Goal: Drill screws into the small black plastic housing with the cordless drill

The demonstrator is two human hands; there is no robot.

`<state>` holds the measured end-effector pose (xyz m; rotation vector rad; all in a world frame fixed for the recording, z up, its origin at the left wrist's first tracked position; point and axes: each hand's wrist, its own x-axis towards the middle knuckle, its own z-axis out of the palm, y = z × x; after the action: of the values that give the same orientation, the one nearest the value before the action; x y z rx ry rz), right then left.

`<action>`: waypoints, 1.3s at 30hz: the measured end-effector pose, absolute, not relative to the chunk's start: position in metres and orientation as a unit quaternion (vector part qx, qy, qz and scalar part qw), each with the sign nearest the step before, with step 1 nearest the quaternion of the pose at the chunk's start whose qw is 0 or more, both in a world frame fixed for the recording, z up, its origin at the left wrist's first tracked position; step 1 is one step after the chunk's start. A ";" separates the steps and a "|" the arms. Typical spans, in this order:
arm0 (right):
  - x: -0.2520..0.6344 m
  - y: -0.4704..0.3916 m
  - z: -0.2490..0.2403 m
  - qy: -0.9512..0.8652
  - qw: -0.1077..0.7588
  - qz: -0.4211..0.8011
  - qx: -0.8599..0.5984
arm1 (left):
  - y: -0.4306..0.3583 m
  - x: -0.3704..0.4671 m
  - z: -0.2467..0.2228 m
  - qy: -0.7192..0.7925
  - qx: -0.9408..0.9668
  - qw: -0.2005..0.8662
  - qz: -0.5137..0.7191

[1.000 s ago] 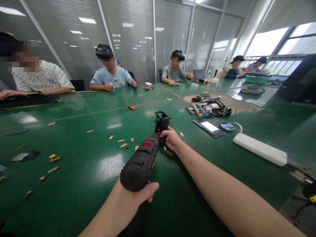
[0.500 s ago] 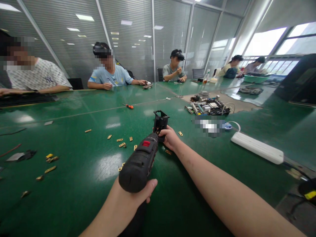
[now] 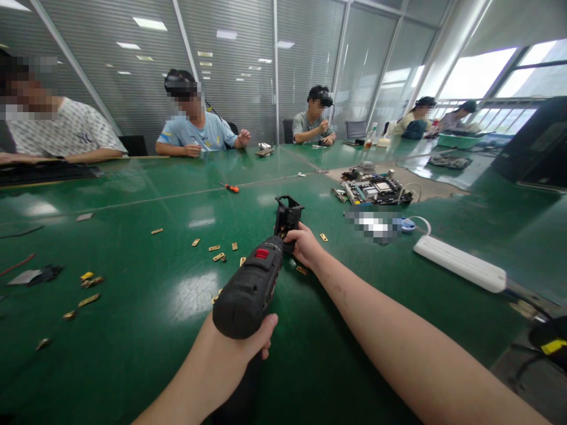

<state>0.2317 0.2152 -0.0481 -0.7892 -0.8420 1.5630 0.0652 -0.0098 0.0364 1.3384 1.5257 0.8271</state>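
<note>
Bracket against right hand

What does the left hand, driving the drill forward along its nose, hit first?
The black plastic bracket: the drill in the left hand points straight at it, nose apparently at its base, where the right hand steadies it. Contact can't be confirmed; beyond lies bare green table.

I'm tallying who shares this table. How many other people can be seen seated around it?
5: one in a patterned white shirt at far left, one in light blue, one in grey at the far end, and two by the windows. Others may sit outside the view.
</note>
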 end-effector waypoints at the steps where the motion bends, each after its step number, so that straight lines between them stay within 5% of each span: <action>1: 0.232 0.215 -0.048 -0.360 0.562 0.664 -0.336 | -0.009 0.065 0.036 0.616 0.542 0.460 0.339; 39: 0.234 0.214 -0.049 -0.352 0.567 0.667 -0.332 | -0.010 0.066 0.033 0.581 0.548 0.495 0.342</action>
<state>0.2343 0.2137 -0.0486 -0.7804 -0.8275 1.5675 0.0655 -0.0096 0.0331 1.3290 1.4089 0.8279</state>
